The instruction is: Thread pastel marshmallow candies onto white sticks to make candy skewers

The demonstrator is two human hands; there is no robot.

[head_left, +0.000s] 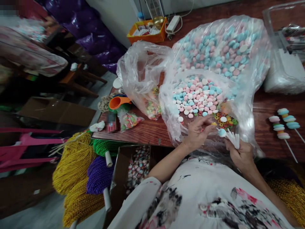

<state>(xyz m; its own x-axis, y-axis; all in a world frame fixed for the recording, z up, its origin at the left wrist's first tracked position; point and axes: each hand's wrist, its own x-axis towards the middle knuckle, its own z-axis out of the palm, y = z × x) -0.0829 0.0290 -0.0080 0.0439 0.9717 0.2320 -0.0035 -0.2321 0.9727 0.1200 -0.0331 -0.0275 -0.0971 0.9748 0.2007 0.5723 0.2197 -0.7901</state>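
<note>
1. Head view: blue-white candy [222, 132] sits at the ends of the white sticks [233, 139], between the person's hands.
2. Right hand [241, 155] grips the white sticks.
3. Left hand [198, 133] pinches a small yellow piece [213, 123].
4. Clear bag [166, 99] of pastel candies [197, 97] lies beyond on the table [152, 128].

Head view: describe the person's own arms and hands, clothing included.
The left hand and right hand wear no gloves, and no watch or bracelet can be made out. The visible forearms are uncovered. A white sleeve shows on the left arm, beside a white top printed with pink and dark floral patterns.
</note>
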